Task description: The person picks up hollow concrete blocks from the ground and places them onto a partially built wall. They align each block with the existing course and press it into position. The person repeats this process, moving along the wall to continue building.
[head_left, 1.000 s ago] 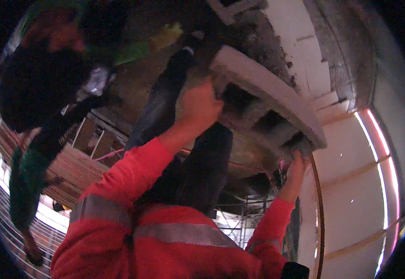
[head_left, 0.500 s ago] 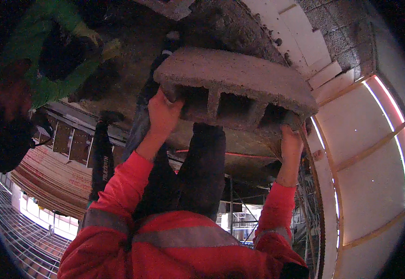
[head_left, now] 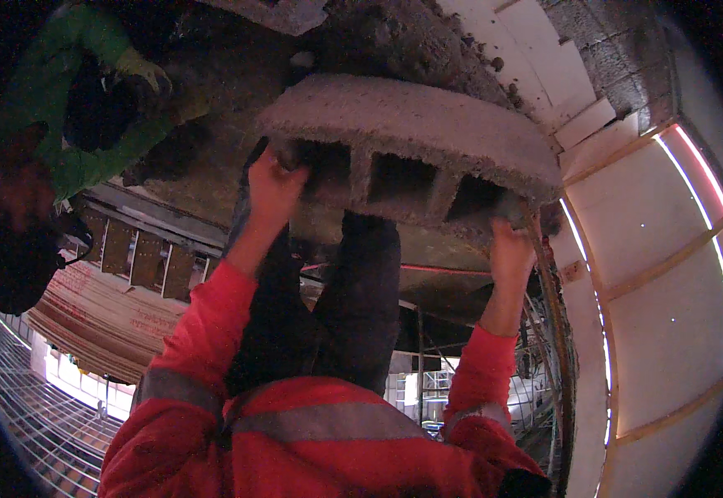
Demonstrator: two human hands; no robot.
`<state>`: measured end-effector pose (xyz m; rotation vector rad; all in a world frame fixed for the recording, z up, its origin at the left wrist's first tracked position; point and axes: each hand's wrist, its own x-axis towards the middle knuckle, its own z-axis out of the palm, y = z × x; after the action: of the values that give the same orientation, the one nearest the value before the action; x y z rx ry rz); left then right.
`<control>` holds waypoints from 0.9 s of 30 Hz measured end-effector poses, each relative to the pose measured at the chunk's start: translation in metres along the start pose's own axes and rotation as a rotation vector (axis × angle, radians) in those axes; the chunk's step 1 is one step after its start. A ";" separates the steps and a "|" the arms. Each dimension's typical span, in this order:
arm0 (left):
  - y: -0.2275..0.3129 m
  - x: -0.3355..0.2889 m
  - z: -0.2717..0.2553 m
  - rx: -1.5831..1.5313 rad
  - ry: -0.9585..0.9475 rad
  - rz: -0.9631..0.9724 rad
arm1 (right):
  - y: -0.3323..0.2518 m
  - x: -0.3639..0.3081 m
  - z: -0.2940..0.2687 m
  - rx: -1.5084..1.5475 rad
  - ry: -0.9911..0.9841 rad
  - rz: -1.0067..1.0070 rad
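Note:
A long grey concrete block [head_left: 411, 112] with several hollow cells hangs in front of my body, its open cells turned toward me. My left hand [head_left: 276, 184] is closed on its left end, fingers hooked around the end wall. At the other end my right hand [head_left: 511, 245] grips the lower right corner, its fingers partly hidden inside the last cell. Both red sleeves reach up from below. My dark trousers [head_left: 361, 299] show beneath the block.
A co-worker in a green top [head_left: 100, 158] with gloves bends at the left. Stacked boards [head_left: 108, 311] and wire mesh [head_left: 38, 415] lie at lower left. White panels with wooden battens [head_left: 660, 315] stand right. Rubble [head_left: 428, 50] and light slabs [head_left: 535, 66] are beyond the block.
The block and both my hands have shifted slightly left and up in the view. The co-worker's gloved hand has moved a little, and the dark leg beside the boards is out of sight.

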<state>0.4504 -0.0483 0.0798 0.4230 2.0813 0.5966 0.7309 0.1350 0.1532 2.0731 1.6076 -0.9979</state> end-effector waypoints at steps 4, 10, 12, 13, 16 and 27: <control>0.012 0.011 0.002 0.065 0.018 0.113 | 0.005 0.003 0.005 -0.004 0.017 0.019; 0.009 0.034 0.011 0.181 -0.047 0.106 | 0.024 0.008 0.007 -0.275 -0.026 0.029; 0.006 0.038 0.012 0.126 -0.062 0.081 | 0.031 0.011 0.013 -0.200 0.075 0.004; 0.004 0.042 0.013 0.089 -0.073 0.078 | 0.034 0.014 0.016 -0.168 0.117 -0.036; 0.002 0.046 0.016 0.081 -0.043 0.085 | 0.024 0.013 0.013 -0.231 0.038 -0.049; 0.009 0.035 0.011 0.281 -0.040 0.171 | 0.029 0.016 0.007 -0.165 -0.062 -0.078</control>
<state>0.4412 -0.0205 0.0556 0.7739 2.1101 0.3904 0.7576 0.1330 0.1322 1.8658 1.6905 -0.9120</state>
